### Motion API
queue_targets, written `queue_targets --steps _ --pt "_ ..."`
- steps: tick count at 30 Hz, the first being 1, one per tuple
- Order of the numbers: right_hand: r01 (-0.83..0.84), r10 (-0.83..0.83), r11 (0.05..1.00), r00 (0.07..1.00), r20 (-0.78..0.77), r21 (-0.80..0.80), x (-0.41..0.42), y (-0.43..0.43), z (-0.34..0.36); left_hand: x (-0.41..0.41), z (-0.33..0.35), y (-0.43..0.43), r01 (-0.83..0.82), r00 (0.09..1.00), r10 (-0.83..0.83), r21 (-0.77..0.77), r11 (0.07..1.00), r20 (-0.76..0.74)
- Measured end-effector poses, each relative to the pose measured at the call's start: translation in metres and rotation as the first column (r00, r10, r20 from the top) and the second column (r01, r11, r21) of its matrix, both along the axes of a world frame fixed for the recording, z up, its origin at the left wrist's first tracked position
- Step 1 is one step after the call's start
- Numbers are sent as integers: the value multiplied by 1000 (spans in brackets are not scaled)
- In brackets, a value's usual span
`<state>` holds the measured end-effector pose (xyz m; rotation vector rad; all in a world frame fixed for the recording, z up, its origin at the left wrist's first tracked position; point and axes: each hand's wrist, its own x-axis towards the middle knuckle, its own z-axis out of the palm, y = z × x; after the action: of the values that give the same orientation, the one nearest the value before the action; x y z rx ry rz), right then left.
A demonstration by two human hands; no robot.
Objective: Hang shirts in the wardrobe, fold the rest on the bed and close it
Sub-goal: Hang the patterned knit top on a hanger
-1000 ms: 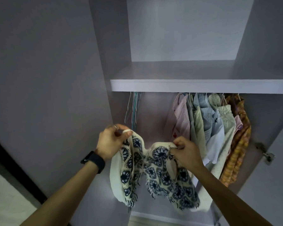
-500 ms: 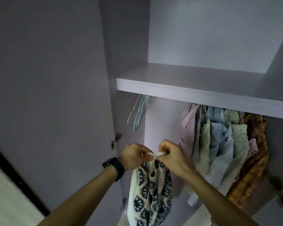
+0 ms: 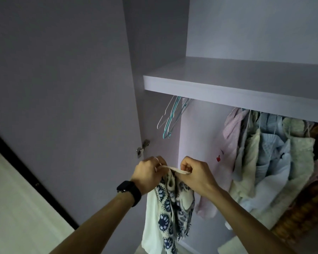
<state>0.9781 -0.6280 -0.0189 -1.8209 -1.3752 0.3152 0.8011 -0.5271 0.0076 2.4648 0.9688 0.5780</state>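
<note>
A cream top with a dark blue flower pattern [image 3: 170, 208] hangs down in front of the open wardrobe. My left hand [image 3: 148, 174] and my right hand [image 3: 195, 174] both pinch its cream strap, which is stretched flat between them at the top. The rest of the garment drapes below my wrists. Several empty wire hangers [image 3: 172, 116] dangle from under the shelf, up and slightly left of my hands. A row of hung shirts [image 3: 264, 154] fills the right side of the rail.
The wardrobe shelf [image 3: 228, 88] juts out above the rail. The left door [image 3: 62, 107] stands open, its hinge [image 3: 142, 147] just above my left hand. A pale surface [image 3: 13, 208] lies at the lower left beyond a dark strip.
My hands came together from holding the top spread wide, and now pinch its strap close to each other. The garment hangs bunched below. The view swung left and up.
</note>
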Motion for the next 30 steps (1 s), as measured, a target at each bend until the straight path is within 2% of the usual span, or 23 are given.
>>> queue_targets --steps 3,5,7,11,13,15,16,18,20,24,30 --pt "-69 66 995 997 -42 -74 -1 7 -1 -4 11 19 43 997 -33 140 989 -70" --pt "-61 56 996 996 -73 -70 2 16 0 -2 19 32 66 988 -23 288 955 -150" --pt "-38 32 998 995 -95 -59 9 36 2 -3 32 47 63 986 11 431 900 -167" --pt "115 -121 991 988 -101 -63 33 90 -5 -6 48 87 117 958 130 762 637 -255" --pt "198 -206 977 972 -112 -73 44 124 -11 -7 45 108 179 891 232 772 609 -390" --pt "283 -294 954 947 -131 -101 54 156 -14 -10 33 131 232 772 389 792 564 -503" --pt "324 -337 940 932 -134 -111 58 172 -16 -13 29 140 232 719 451 795 561 -528" --pt "395 -407 912 904 -132 -110 64 203 -18 -19 18 155 239 676 495 798 553 -546" --pt "440 -448 894 884 -131 -90 69 231 -22 -22 6 165 269 680 499 816 512 -537" --pt "518 -526 850 845 -93 -99 76 268 -39 -22 -9 179 262 747 494 879 398 -446" --pt "586 -586 810 806 -78 -30 83 277 -53 -19 -16 190 241 805 464 918 314 -370"
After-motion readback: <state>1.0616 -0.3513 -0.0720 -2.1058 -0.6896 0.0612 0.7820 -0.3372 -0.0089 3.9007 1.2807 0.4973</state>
